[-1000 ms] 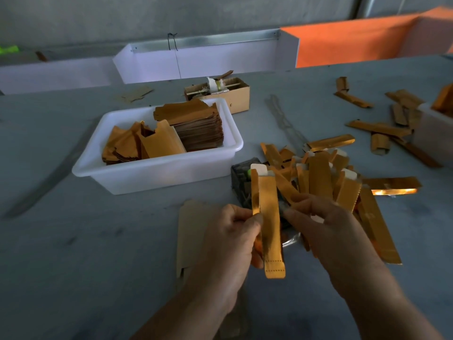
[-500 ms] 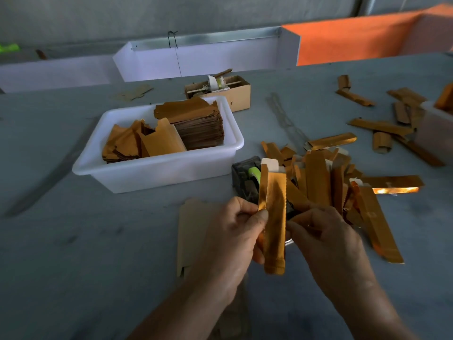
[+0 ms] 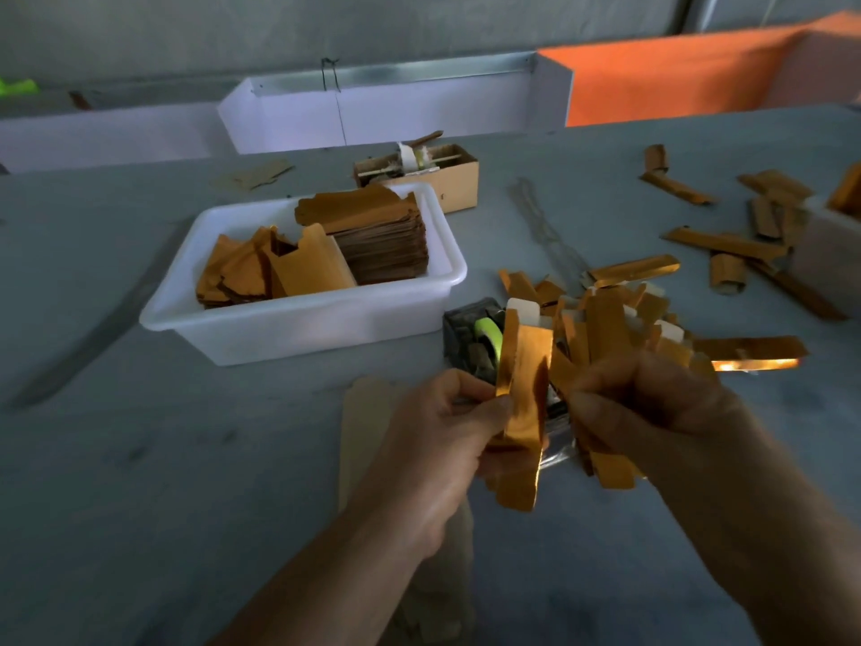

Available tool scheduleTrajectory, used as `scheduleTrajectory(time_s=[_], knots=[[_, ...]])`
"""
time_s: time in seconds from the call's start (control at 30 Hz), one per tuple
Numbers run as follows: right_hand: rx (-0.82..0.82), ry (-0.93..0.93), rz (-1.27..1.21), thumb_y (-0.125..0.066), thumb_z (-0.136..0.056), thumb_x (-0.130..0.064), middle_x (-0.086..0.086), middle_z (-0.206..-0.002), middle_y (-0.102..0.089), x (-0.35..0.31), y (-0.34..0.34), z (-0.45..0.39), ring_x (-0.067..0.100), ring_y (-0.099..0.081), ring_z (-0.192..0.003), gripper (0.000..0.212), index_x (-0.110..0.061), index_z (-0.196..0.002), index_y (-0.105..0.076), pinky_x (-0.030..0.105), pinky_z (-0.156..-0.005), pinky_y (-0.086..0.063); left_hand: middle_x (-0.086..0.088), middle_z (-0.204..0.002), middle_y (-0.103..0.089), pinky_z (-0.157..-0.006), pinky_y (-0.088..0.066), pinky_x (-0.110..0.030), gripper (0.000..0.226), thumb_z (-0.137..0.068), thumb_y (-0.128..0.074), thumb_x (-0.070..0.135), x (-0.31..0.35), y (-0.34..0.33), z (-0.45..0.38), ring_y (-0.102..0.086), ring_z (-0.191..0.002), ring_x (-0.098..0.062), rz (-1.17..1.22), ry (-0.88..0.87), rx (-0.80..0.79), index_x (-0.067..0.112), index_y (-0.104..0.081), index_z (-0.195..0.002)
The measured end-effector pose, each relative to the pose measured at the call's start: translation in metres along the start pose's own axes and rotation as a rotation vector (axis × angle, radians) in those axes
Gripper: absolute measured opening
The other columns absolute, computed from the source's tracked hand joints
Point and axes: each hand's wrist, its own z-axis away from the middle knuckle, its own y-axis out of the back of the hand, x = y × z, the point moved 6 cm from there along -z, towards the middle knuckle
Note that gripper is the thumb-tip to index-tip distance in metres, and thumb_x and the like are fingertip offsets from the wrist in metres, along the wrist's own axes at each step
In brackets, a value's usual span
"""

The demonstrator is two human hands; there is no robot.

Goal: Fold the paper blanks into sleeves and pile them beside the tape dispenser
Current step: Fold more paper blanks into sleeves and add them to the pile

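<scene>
Left hand (image 3: 447, 431) pinches a gold sleeve (image 3: 522, 412) upright above the table (image 3: 140, 459); right hand (image 3: 652, 412) curled at its right edge, hold unclear. Flat blank (image 3: 368, 412) on table below. Just behind: tape dispenser (image 3: 475, 338), pile of sleeves (image 3: 615, 319) beside it, sizeable. Farther: white tub (image 3: 303, 319), thick stack of blanks (image 3: 382, 244) unfolded. Judged well underway, much left

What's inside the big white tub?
The white plastic tub holds a tall stack of flat brown paper blanks and loose shiny orange blanks leaning beside it. The tub's bottom beneath them is covered.
</scene>
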Motion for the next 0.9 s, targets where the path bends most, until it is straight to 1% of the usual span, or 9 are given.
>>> scheduleTrajectory(time_s=[0.13,0.23,0.3,0.37,0.43,0.5,0.63,0.77,0.9], knots=[[-0.037,0.063,0.065,-0.056,-0.064,-0.046,-0.007,-0.079,-0.068,0.000,-0.013,-0.004,0.005,-0.060,-0.069,0.025,-0.039,-0.085,-0.068,0.019,-0.058,-0.047,-0.015,-0.086,-0.074,-0.078,-0.058,-0.050,0.009,-0.087,-0.065,0.012,0.000,0.003,0.004,-0.072,-0.081,-0.030,-0.089,0.000,0.023,0.006,-0.065,-0.093],[-0.027,0.086,0.160,-0.062,-0.078,-0.028,-0.014,-0.078,-0.068,-0.003,-0.016,-0.007,-0.001,-0.059,-0.068,0.013,-0.039,-0.084,-0.068,0.009,-0.057,-0.043,-0.015,-0.085,-0.074,-0.077,-0.058,-0.051,0.007,-0.088,-0.066,0.012,0.001,0.002,0.007,-0.072,-0.081,-0.031,-0.102,0.009,0.000,0.006,-0.066,-0.091],[-0.022,0.092,0.226,-0.062,-0.083,-0.020,-0.020,-0.075,-0.066,-0.006,-0.018,-0.008,-0.005,-0.058,-0.069,0.020,-0.039,-0.081,-0.068,0.006,-0.057,-0.042,-0.014,-0.082,-0.074,-0.076,-0.059,-0.049,0.007,-0.088,-0.066,0.013,0.003,0.002,0.009,-0.073,-0.078,-0.029,-0.113,-0.001,-0.011,0.007,-0.066,-0.090],[-0.015,0.094,0.273,-0.063,-0.082,-0.020,-0.025,-0.078,-0.063,-0.011,-0.019,-0.008,-0.010,-0.058,-0.071,0.032,-0.048,-0.096,-0.056,0.002,-0.059,-0.041,-0.012,-0.081,-0.074,-0.077,-0.059,-0.049,0.007,-0.088,-0.066,0.016,0.004,0.001,0.010,-0.073,-0.077,-0.028,-0.117,-0.011,-0.028,0.009,-0.066,-0.089],[0.015,0.088,0.290,-0.065,-0.081,-0.022,-0.021,-0.080,-0.065,-0.011,-0.019,-0.008,-0.009,-0.059,-0.071,0.046,-0.047,-0.112,-0.044,0.002,-0.060,-0.041,-0.011,-0.083,-0.075,-0.078,-0.059,-0.050,0.008,-0.089,-0.065,0.018,0.004,0.001,0.012,-0.073,-0.080,-0.027,-0.127,-0.020,-0.047,0.011,-0.068,-0.089],[0.053,0.061,0.300,-0.066,-0.079,-0.023,-0.011,-0.075,-0.068,-0.009,-0.017,-0.008,-0.009,-0.061,-0.073,0.051,-0.039,-0.120,-0.041,0.002,-0.060,-0.043,-0.009,-0.085,-0.075,-0.079,-0.059,-0.048,0.009,-0.090,-0.063,0.018,0.004,0.000,0.014,-0.073,-0.081,-0.026,-0.139,-0.021,-0.066,0.012,-0.069,-0.090],[0.077,0.028,0.341,-0.066,-0.079,-0.025,-0.011,-0.076,-0.066,-0.006,-0.016,-0.008,-0.013,-0.057,-0.077,0.050,-0.032,-0.121,-0.042,-0.002,-0.060,-0.041,-0.008,-0.084,-0.075,-0.077,-0.060,-0.039,0.009,-0.089,-0.060,0.012,0.001,0.000,0.013,-0.073,-0.081,-0.021,-0.143,0.021,-0.091,0.013,-0.069,-0.089],[0.076,0.025,0.375,-0.065,-0.080,-0.024,-0.012,-0.075,-0.065,-0.005,-0.017,-0.007,-0.017,-0.055,-0.078,0.048,-0.028,-0.122,-0.043,-0.002,-0.059,-0.040,-0.005,-0.083,-0.075,-0.080,-0.059,-0.040,0.014,-0.084,-0.066,0.029,0.001,0.000,0.014,-0.073,-0.080,-0.020,-0.158,-0.001,-0.109,0.016,-0.070,-0.084],[0.120,0.042,0.475,-0.066,-0.082,-0.026,-0.013,-0.076,-0.063,-0.011,-0.022,-0.006,-0.004,-0.061,-0.069,0.046,-0.027,-0.122,-0.043,0.004,-0.061,-0.046,-0.005,-0.075,-0.074,-0.071,-0.060,-0.040,0.015,-0.093,-0.059,0.017,0.001,0.004,0.013,-0.072,-0.073,-0.022,-0.177,-0.082,-0.020,0.015,-0.069,-0.082]])
